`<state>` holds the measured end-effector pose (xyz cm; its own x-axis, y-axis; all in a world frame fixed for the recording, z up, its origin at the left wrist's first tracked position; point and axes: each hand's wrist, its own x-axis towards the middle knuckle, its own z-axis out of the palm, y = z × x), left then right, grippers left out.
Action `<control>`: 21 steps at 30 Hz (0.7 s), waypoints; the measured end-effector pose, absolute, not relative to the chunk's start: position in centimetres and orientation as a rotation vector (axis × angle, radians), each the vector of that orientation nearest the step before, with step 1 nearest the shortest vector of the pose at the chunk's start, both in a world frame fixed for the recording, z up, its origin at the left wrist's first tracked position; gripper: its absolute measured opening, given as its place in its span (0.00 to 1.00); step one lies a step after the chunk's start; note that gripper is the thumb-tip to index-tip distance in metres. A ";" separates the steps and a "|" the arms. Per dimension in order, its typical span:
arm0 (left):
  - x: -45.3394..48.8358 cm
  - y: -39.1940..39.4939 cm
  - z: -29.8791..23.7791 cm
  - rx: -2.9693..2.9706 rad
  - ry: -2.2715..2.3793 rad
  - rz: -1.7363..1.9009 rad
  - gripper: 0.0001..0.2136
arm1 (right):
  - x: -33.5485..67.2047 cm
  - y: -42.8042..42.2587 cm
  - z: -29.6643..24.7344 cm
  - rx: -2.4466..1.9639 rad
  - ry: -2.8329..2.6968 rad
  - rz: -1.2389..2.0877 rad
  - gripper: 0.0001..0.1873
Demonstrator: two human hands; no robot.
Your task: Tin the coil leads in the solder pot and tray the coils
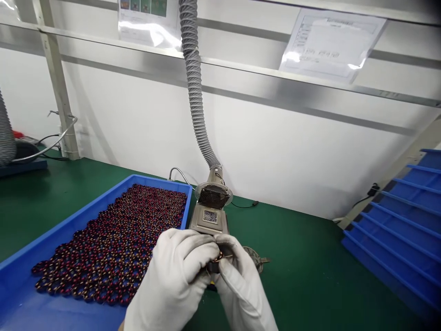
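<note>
Both my hands wear white gloves and meet low in the middle of the view. My left hand (182,271) has its fingers closed on one side of a small dark ring-shaped coil (214,265) with copper-coloured wire. On the other side, my right hand (237,276) pinches the same coil between thumb and fingers. Fingertips cover much of it. To the left, a blue tray (65,233) holds rows of many small dark coils (113,248) with red and copper tones. Just beyond my hands stands a metal machine (208,218) with a label plate.
A grey flexible duct (195,82) hangs down to a round fan hood (213,195) above the machine. Stacked blue trays (399,230) stand at the right. A small round metal piece (255,257) lies beside my right hand on the green table (303,257).
</note>
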<state>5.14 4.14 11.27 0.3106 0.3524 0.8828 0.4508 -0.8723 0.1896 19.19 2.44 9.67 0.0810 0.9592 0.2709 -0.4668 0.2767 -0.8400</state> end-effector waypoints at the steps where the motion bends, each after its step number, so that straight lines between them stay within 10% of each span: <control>1: 5.0 4.3 11.3 -2.499 -0.757 -1.618 0.12 | 19.0 2.5 9.4 -0.646 -0.947 1.213 0.19; 12: 3.7 4.9 11.4 -2.572 -1.083 -2.842 0.06 | 18.6 2.2 9.1 -0.548 -0.808 1.505 0.14; 17: 4.1 4.6 12.3 -3.111 -1.212 -2.237 0.20 | 18.8 1.9 9.0 -0.480 -0.691 1.586 0.09; 21: 5.3 4.4 11.8 -2.916 -1.047 -2.613 0.05 | 18.6 1.9 8.2 -0.527 -0.667 1.597 0.13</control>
<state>5.34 4.36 11.79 0.2223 0.8093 0.5437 -0.2099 -0.5048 0.8373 18.58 1.88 8.19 -0.1315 0.9905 0.0406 -0.7249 -0.0681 -0.6855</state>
